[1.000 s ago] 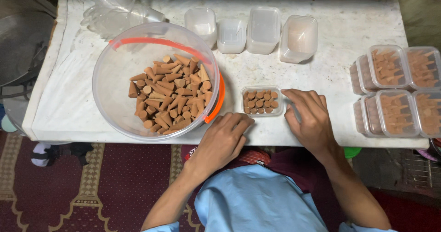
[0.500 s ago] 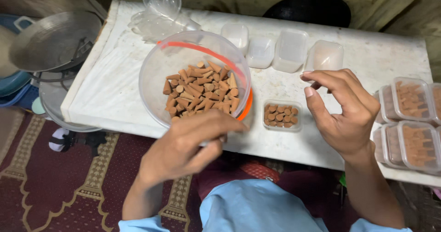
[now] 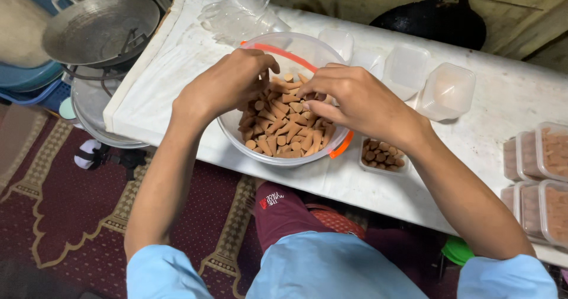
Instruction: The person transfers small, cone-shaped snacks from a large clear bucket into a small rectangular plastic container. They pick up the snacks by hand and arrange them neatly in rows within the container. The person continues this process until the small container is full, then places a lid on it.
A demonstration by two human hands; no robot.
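There, both hands were down inside the clear plastic bowl that stood near the front edge of the white worktop. The left hand curled over the far left side of the bowl, its fingers bent together and dipping into the heap of small brown cone-shaped pieces; whether its grip had closed on any of them I could not tell, since the fingertips were hidden behind the knuckles. The right hand came in from the other side, its fingers pinched lightly among the same pieces, and again the grip was too hidden to judge. The two hands were close, nearly touching over the middle of the bowl. Just beside the bowl, on its right, lay a small clear tub partly filled with the brown pieces. Behind the bowl stood a row of empty clear tubs, and at the right end of the worktop sat several closed, filled tubs. A loose stack of clear lids lay at the far left corner, and a metal pan stood off to the left.
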